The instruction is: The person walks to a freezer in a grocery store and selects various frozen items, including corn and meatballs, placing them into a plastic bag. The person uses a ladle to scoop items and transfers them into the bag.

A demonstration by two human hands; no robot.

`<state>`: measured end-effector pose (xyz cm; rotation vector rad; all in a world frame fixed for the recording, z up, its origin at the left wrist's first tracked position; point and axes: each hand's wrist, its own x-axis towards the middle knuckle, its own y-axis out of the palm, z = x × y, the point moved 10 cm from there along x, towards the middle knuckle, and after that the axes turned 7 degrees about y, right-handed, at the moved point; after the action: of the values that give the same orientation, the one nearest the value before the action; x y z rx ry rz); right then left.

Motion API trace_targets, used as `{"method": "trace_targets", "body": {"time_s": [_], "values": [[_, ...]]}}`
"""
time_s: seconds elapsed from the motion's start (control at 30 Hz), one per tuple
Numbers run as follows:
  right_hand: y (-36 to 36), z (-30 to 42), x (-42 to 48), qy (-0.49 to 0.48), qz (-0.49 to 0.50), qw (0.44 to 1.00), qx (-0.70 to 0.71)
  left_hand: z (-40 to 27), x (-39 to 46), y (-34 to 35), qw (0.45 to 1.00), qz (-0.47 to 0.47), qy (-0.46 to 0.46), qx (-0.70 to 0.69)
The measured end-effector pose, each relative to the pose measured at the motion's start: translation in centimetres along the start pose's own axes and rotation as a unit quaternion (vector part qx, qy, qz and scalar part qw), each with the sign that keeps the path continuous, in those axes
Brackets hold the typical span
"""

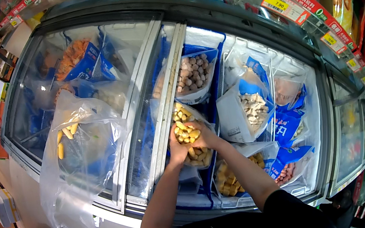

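Note:
Both my hands reach into the uncovered part of a chest freezer. My left hand (176, 149) and my right hand (204, 136) are cupped together around a heap of small yellow frozen pieces (187, 134), above an opened bag (199, 158) of the same food. To the left, a large clear plastic bag (92, 153) lies on the sliding glass lid, with several yellow pieces (70, 131) inside it. Behind my hands stands a bag of round brownish frozen balls (194, 72). The lower parts of my fingers are hidden by the food and the bag.
Right of my hands are bags of pale frozen pieces (254, 109), yellow chunks (228, 180) and pink pieces (287, 173) among wire dividers. The sliding lid's metal frame (165, 98) runs close beside my left hand. A shelf with price labels (279, 2) overhangs the freezer's far edge.

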<state>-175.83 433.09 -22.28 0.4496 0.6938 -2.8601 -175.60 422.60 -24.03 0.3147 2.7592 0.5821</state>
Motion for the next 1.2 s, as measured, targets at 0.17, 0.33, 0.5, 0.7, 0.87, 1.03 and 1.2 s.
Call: {"method": "trace_targets", "body": {"time_s": [0.17, 0.33, 0.5, 0.7, 0.87, 1.03, 1.2], "values": [[-0.5, 0.2, 0.3, 0.013, 0.011, 1.0, 0.019, 0.1, 0.2, 0.9, 0.999, 0.008, -0.033, -0.001], [0.4, -0.3, -0.6, 0.121, 0.083, 0.947, 0.287, -0.1, 0.1, 1.7, 0.998, 0.035, -0.019, -0.037], [-2.8, 1.9, -2.1, 0.058, -0.023, 0.986, 0.156, -2.0, -0.2, 3.6, 0.996, 0.077, 0.002, -0.037], [-6.1, 6.7, -5.6, 0.081, -0.057, 0.991, 0.092, -7.3, -2.3, 6.6, 0.995, 0.083, 0.044, -0.028], [-9.0, 14.7, -9.6, 0.011, -0.093, 0.995, 0.044, -12.9, -4.9, 8.6, 0.985, 0.086, 0.099, 0.115], [-6.0, 25.9, -11.1, -0.111, -0.033, 0.992, 0.04, -23.7, -10.1, 5.5, 0.982, 0.01, 0.152, 0.114], [2.6, 36.0, -6.7, -0.194, 0.112, 0.975, -0.003, -32.7, -13.1, -3.3, 0.972, -0.132, 0.189, 0.045]]}}
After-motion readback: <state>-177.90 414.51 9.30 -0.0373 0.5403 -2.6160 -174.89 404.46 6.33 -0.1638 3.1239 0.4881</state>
